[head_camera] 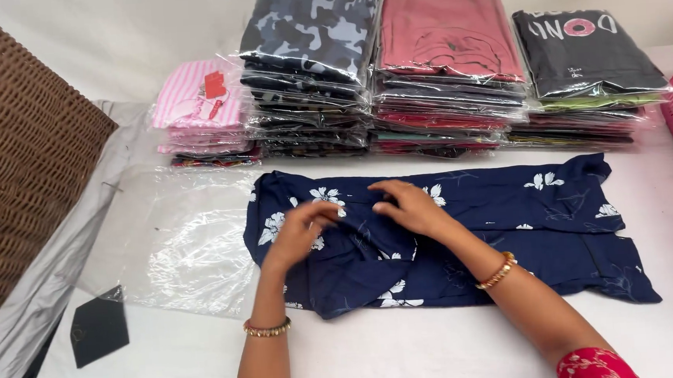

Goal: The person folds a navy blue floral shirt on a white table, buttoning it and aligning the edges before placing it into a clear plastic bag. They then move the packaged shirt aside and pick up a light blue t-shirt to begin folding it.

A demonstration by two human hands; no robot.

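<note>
The left hand [301, 228] pinches a fold of the navy flowered garment [464, 236]; the right hand [408, 206] rests on it just beside, fingers curled. The garment lies across the middle of the tabletop [408, 348], a clear plastic bag [176, 245] at its left, stacks of bagged clothes [423, 75] along the far edge.

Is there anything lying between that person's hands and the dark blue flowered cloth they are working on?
Nothing visible does. The left hand and the right hand both rest directly on the navy blue floral fabric garment, near its left end. The clear plastic bag lies beside it on the white table.
</note>
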